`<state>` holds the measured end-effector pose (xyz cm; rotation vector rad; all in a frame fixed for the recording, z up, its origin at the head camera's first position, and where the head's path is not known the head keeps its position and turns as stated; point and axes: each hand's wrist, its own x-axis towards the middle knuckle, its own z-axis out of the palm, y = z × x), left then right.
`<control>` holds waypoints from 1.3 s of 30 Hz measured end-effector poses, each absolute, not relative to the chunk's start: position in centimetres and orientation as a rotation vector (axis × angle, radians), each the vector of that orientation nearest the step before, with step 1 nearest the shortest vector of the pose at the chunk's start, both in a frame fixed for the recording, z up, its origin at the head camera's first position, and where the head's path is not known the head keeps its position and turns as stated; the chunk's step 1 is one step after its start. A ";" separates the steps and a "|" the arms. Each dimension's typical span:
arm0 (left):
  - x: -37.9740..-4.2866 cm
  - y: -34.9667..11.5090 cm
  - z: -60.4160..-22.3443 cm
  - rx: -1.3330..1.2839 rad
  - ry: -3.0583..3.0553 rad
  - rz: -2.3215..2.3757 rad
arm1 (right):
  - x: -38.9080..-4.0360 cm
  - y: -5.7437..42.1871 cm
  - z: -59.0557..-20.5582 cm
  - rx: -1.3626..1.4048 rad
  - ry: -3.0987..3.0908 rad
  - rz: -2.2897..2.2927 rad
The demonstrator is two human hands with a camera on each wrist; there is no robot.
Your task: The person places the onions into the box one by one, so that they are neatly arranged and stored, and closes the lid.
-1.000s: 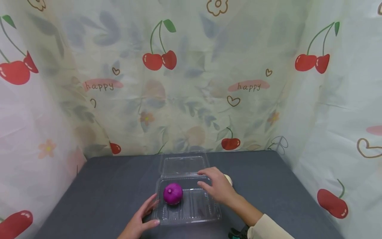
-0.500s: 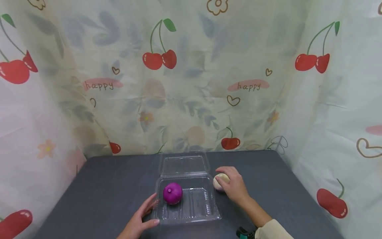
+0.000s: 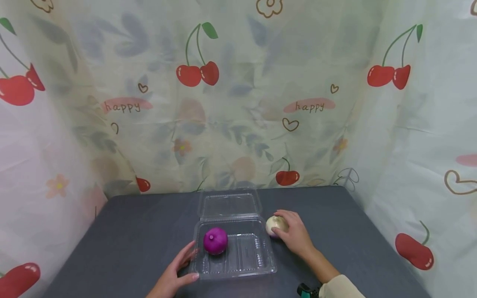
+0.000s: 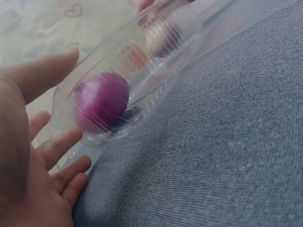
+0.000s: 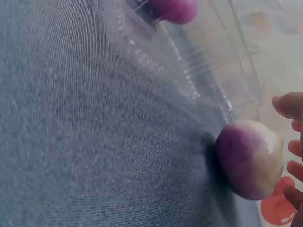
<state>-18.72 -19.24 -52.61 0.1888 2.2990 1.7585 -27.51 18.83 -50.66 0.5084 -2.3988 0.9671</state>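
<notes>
A clear plastic clamshell box [image 3: 247, 273] lies with its lid [image 3: 231, 205] folded back. At the left inside it sits a round, bright purple onion-like vegetable [image 3: 215, 241] with a short stub on top. My left hand [image 3: 175, 271] rests at the box's left side, thumb at the front corner, fingers spread; the left wrist view shows this hand [image 4: 42, 142] relaxed. Right of the box, on the table, is a white and purple turnip [image 5: 250, 160]. My right hand [image 3: 296, 234] hovers round the turnip; in the right wrist view its fingers [image 5: 294, 147] are loosely bent, with a gap before the turnip.
A dark grey cloth covers the table [image 3: 141, 231]. Behind and on both sides hangs a pale curtain [image 3: 238, 103] printed with cherries. A dark band with a teal part [image 3: 308, 291] is on the right wrist.
My right hand has moved right from above the box to the turnip, then drawn back slightly, showing more of it. The left hand, box and purple vegetable stay in place.
</notes>
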 end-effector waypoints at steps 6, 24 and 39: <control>-18.8 -19.1 -52.5 0.158 2.286 1.750 | -28.0 19.2 -51.4 0.478 -2.529 0.964; -18.5 -19.2 -52.3 0.214 2.320 1.753 | -29.3 19.5 -51.8 0.470 -2.771 0.949; -18.6 -19.0 -52.4 0.153 2.315 1.740 | -29.5 20.0 -51.1 0.482 -2.835 0.932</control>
